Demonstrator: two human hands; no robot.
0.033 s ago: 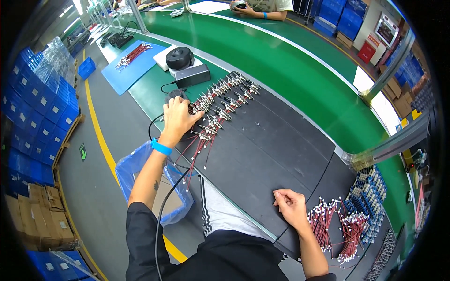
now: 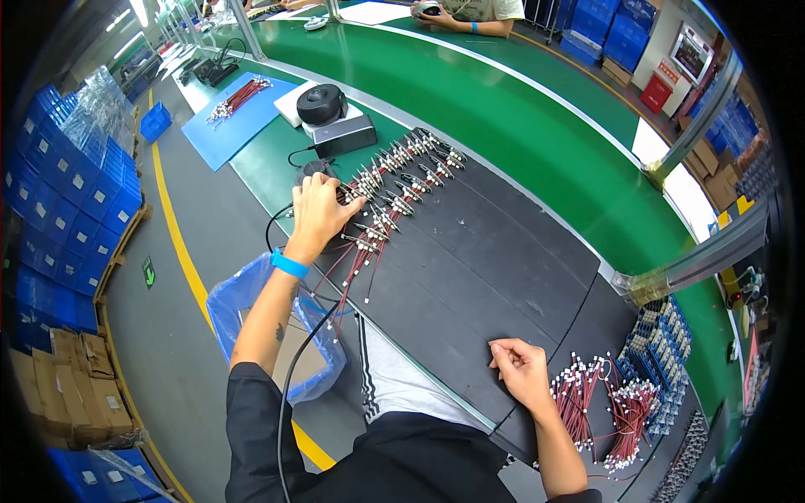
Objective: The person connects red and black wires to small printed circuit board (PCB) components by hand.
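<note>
My left hand (image 2: 315, 216), with a blue band at its wrist, bends its fingers down at the near end of a row of small clipped parts (image 2: 401, 201) with red wires. Its fingertips lie beside a dark round object (image 2: 316, 170), and the thumb reaches toward the parts. What the fingers grip, if anything, is hidden. My right hand (image 2: 521, 370) rests on the black mat (image 2: 486, 260), fingers curled in, with nothing visible in them. Just right of it lie bundles of red wires with white connectors (image 2: 574, 398).
Blue-and-white stacked parts (image 2: 658, 360) stand at the right. Beyond my left hand are a grey box (image 2: 345, 134), a black round device (image 2: 322, 104) and a blue sheet (image 2: 210, 138) with wires. A lined blue bin (image 2: 323, 377) stands below. A metal post (image 2: 704, 251) rises right.
</note>
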